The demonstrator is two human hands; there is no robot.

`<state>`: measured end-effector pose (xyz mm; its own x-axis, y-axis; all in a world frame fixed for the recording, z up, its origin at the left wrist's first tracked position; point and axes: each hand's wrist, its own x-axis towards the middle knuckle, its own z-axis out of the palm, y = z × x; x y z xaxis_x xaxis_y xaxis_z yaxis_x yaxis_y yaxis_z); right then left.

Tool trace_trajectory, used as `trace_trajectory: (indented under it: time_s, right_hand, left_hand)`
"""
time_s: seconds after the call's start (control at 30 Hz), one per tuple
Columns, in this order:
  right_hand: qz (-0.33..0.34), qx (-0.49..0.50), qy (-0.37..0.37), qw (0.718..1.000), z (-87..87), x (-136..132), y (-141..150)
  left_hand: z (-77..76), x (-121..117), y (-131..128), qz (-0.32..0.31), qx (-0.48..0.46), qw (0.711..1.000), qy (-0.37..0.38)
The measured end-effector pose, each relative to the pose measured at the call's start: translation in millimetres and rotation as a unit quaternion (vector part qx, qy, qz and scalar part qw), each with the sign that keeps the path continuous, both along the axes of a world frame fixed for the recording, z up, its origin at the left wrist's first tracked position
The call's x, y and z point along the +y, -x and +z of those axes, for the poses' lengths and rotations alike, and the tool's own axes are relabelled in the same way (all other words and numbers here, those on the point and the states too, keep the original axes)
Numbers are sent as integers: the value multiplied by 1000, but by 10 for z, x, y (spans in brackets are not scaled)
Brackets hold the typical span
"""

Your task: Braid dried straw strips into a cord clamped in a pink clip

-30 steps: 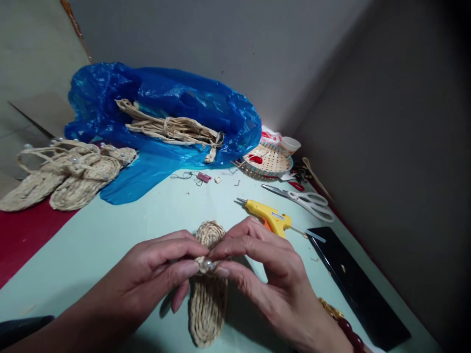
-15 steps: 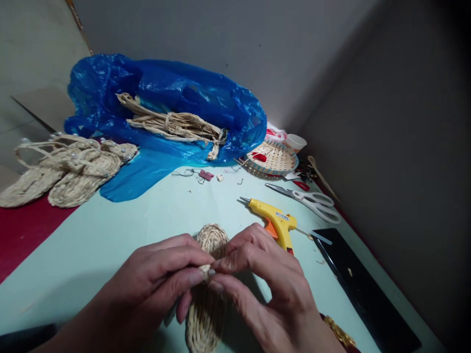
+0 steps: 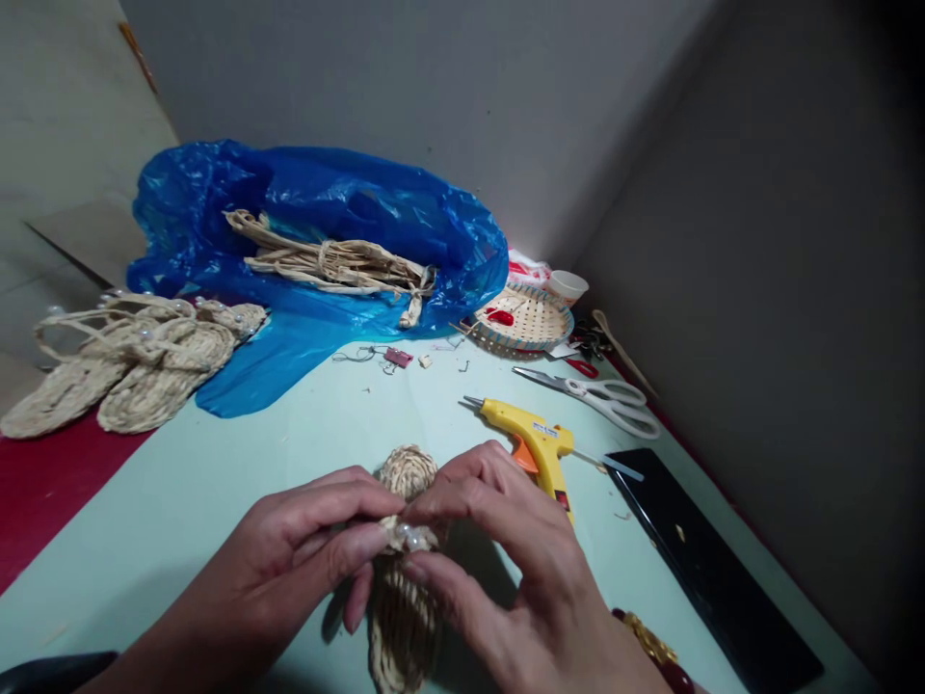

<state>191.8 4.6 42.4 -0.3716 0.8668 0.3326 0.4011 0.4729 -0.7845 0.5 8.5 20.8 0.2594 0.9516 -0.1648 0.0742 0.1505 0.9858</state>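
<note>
A small woven straw slipper [image 3: 405,617] lies on the table between my hands, its rounded far end uncovered. Across its middle runs a straw strap [image 3: 394,533] carrying white pearl beads [image 3: 411,538]. My left hand [image 3: 303,549] pinches the strap's left side between thumb and fingers. The thumb and fingers of my right hand [image 3: 513,549] close around the beaded part from the right. Parts of the strap and sole are hidden beneath my fingers.
A yellow glue gun [image 3: 531,429] lies right of the slipper, near white-handled scissors [image 3: 593,393] and a black tray [image 3: 712,569]. Behind are a blue plastic bag [image 3: 325,183] with bundled straw [image 3: 339,265] and a woven basket [image 3: 539,318]. Finished-looking straw slippers [image 3: 163,381] sit at left.
My right fingers have spread slightly around the strap, and the pearl beads now show between them. My left hand keeps its pinch. The whole view has shifted a little.
</note>
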Motion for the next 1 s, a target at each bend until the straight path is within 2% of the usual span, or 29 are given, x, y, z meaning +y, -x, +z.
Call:
trace_trajectory:
  time_s: [0.2,0.5,0.67,0.8,0.9,1.0]
  right_hand:
    - [12,1,-41,999,-33,9,13]
    - [40,-30,-28,998,-40,18,44]
    - [18,-83,-113,990,-74,-15,54]
    - [7,-138,-122,983,-98,-50,78]
    - [-27,-145,-178,973,-178,-65,131]
    - [-36,-129,-219,966,-207,-59,141]
  left_hand:
    - [-11,-1,-14,-1,8,1000,-3]
    - [-42,20,19,-28,29,999,-20]
    - [-27,19,7,-41,43,998,-27]
    - [-27,12,-9,-45,59,997,-28]
    - [-30,14,-16,-74,53,996,-6]
    - [-17,15,-17,-67,40,997,10]
